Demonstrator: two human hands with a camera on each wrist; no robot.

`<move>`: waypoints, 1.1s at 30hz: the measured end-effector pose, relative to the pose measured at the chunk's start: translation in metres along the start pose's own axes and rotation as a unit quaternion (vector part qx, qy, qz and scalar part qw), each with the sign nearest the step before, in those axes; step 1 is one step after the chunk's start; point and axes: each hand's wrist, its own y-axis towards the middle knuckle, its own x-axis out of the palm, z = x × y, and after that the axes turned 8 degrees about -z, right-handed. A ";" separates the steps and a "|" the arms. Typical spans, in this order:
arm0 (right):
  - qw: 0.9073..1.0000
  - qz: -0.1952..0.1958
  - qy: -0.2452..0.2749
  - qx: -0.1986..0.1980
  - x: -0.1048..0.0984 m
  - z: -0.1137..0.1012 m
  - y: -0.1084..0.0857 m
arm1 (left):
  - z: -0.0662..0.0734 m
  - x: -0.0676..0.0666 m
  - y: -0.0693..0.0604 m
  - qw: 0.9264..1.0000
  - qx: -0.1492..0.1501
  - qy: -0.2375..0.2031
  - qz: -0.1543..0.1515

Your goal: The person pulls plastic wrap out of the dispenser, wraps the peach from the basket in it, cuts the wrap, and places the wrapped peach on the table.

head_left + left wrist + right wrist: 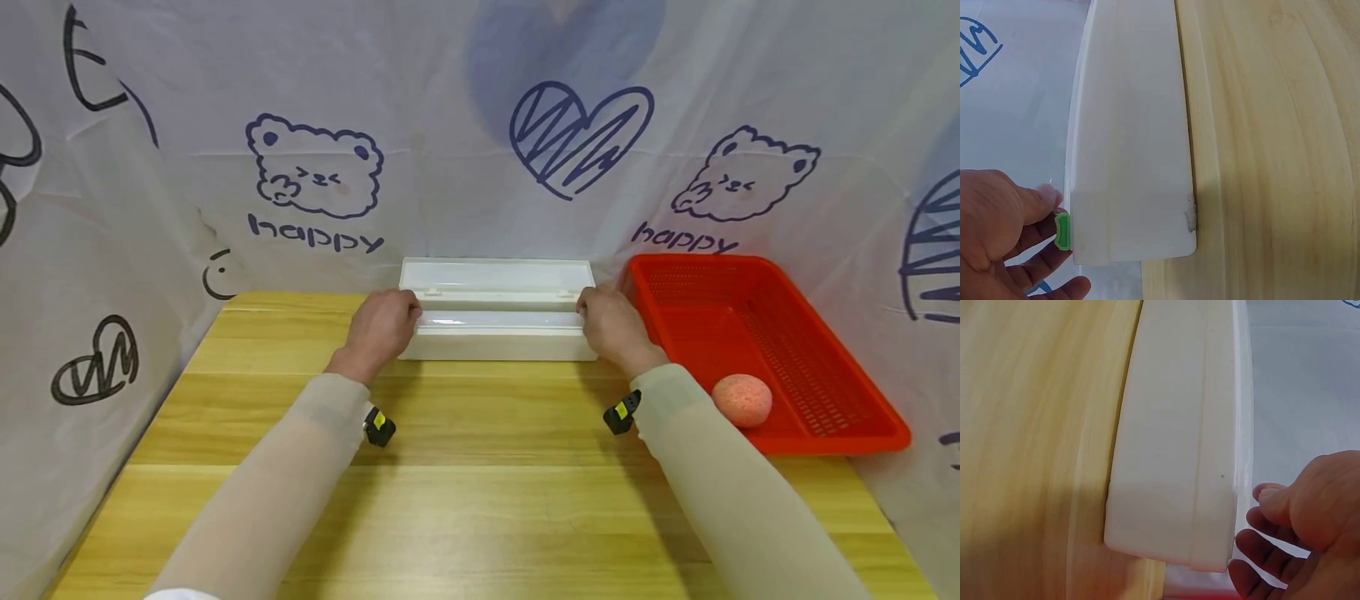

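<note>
A long white cling film dispenser (498, 347) stands near the back of the table, its lid (495, 273) tilted back. Shiny clear cling film (498, 320) lies along its top. My left hand (380, 323) is at the dispenser's left end, thumb and fingertips pinching the film's edge; in the left wrist view a small green piece (1062, 232) sits beside those fingers. At the other end, my right hand (612, 323) pinches the film with thumb and curled fingers. The clear film is hard to make out at the fingertips.
An orange-red plastic basket (832, 342) stands at the right, close to my right forearm. In it lies a pink speckled ball-like object (742, 401). A white printed cloth (450, 192) hangs behind the wooden table (487, 500).
</note>
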 end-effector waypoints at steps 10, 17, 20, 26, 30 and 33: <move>0.999 -0.024 -0.005 -0.041 -0.002 0.002 0.001 | -0.001 0.002 0.001 1.000 -0.009 -0.001 0.023; 0.996 -0.040 -0.007 -0.080 0.001 0.003 0.001 | 0.000 0.004 0.004 1.000 -0.009 -0.008 0.026; 0.996 -0.031 0.000 -0.082 0.000 0.003 0.000 | 0.001 0.005 0.005 1.000 -0.011 -0.012 0.023; 0.997 -0.026 0.029 -0.063 0.000 0.004 -0.001 | 0.001 0.004 0.006 0.999 -0.012 -0.015 0.027; 0.998 -0.014 0.023 -0.051 -0.001 0.006 -0.001 | 0.000 0.002 0.007 0.999 -0.013 -0.019 0.029; 0.998 -0.006 0.012 -0.053 -0.002 0.009 -0.001 | 0.000 -0.001 0.006 0.999 -0.014 -0.021 0.028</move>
